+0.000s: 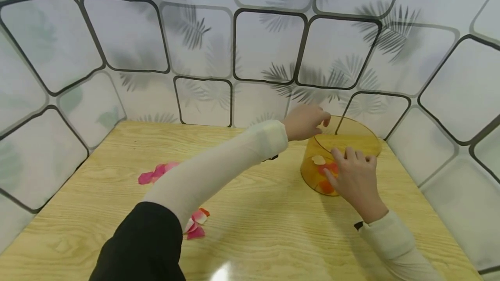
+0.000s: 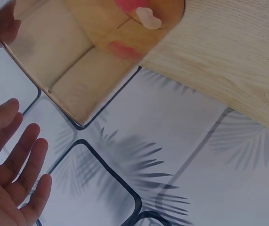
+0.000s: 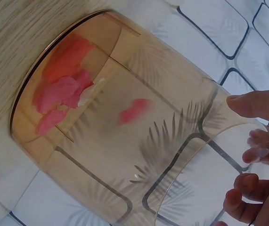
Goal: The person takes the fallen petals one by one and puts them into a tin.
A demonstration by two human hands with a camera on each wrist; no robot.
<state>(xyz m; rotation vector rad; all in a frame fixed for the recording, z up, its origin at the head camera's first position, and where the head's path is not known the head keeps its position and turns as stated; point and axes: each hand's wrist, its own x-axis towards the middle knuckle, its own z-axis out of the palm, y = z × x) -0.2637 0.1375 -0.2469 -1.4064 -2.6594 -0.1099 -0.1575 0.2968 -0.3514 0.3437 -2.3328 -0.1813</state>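
Note:
A clear amber cylindrical container (image 1: 307,171) stands toward the right of the table, its round mouth facing up. Inside it lie several red, pink and pale petals (image 3: 63,94). Partway up the inside, a blurred pink petal (image 3: 135,111) shows in the right wrist view. My right hand (image 1: 356,179) grips the near rim, thumb against the outer wall and fingers hooked over the edge. My left hand (image 1: 306,121) is over the far left part of the rim, fingers loosely bent and holding nothing; in the left wrist view its fingers (image 2: 23,165) are spread apart.
Pink petals (image 1: 158,172) lie on the left of the wooden table (image 1: 250,237), partly behind the left sleeve (image 1: 218,177). Closer in is a second small group of pink and red petals (image 1: 197,224). A patterned curtain (image 1: 203,38) surrounds the table's back and sides.

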